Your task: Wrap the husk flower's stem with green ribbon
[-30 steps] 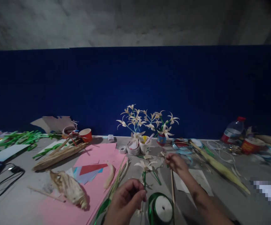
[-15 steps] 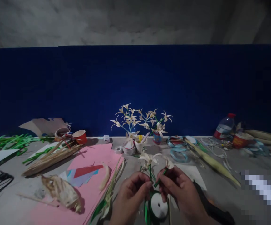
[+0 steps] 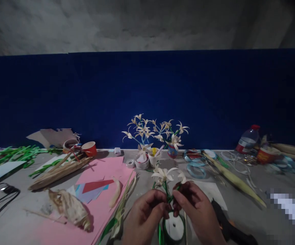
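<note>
My left hand (image 3: 149,212) is closed, thumb and fingers pinching the green stem (image 3: 166,189) of a cream artificial flower (image 3: 163,174). Close beside it, my right hand (image 3: 194,206) is closed around the green stem of a smaller cream flower (image 3: 182,176). Both stems come together between my fingertips, which partly hide the joint. Just below my hands lies a white-centred spool of green ribbon (image 3: 174,225), a loose green strip (image 3: 159,234) at its left.
Several finished flowers (image 3: 143,131) stand in cups at the back. Pink paper (image 3: 99,211) and a dried corn husk (image 3: 69,209) lie left. Right are a black glue-gun-like tool (image 3: 230,226), a long yellowish husk (image 3: 235,180), blue ribbon (image 3: 196,170) and a bottle (image 3: 248,140).
My right hand has brought the smaller flower's stem leftward against the other stem. My left fingers have shifted right to meet it. The view has shifted slightly.
</note>
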A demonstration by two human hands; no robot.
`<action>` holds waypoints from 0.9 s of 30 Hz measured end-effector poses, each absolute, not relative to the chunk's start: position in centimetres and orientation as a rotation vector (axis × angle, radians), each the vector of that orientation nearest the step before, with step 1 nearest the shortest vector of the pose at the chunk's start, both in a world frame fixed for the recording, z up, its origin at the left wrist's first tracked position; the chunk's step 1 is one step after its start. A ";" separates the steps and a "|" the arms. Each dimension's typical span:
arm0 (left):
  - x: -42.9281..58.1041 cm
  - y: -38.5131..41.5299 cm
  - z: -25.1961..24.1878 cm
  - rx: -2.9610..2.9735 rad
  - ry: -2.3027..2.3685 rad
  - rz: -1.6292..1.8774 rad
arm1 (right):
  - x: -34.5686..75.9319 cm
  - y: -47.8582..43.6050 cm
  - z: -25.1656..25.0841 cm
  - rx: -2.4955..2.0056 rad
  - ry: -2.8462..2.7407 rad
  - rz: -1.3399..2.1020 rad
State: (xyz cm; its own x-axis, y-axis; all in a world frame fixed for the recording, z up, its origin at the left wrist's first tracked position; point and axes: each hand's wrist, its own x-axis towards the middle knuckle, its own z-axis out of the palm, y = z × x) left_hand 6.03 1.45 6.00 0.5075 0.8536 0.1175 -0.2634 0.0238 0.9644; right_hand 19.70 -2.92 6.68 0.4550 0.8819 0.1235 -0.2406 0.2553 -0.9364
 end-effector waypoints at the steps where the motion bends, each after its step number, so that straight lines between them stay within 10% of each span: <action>1: 6.0 1.4 6.0 1.268 0.605 0.951 | 19.7 -2.9 6.7 -1.041 -0.753 0.853; 27: 6.4 1.1 5.9 1.360 0.678 0.995 | 19.3 -2.8 6.1 -1.053 -0.757 0.842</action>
State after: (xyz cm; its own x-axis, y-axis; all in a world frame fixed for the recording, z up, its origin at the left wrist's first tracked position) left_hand 6.41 1.15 5.86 0.4540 0.8787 0.1476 -0.1843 -0.0695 0.9804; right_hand 19.30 -2.82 6.09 0.4771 0.8695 0.1280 -0.2192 0.2588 -0.9407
